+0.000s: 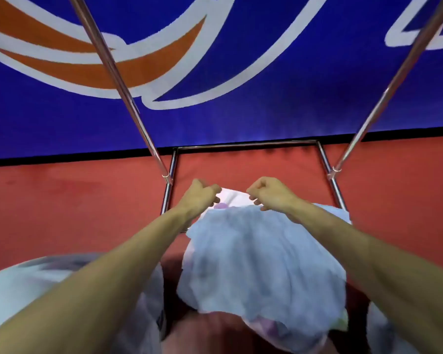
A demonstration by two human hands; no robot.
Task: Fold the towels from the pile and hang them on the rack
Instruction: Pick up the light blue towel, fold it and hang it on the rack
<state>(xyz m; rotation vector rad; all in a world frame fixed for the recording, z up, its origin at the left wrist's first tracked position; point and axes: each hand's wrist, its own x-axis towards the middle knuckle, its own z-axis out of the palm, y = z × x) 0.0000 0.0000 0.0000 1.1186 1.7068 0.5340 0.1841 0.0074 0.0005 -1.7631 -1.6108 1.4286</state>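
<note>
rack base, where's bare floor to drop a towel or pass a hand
Bare red floor lies inside the base frame, between its far bar and the left hand and right hand; more lies outside the left pole and right pole. Nearer is crowded: the held towel fills the middle, the pile sits lower left.

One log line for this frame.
left hand: grips towel edge | right hand: grips towel edge | towel: hangs from hands | rack: beyond hands
</note>
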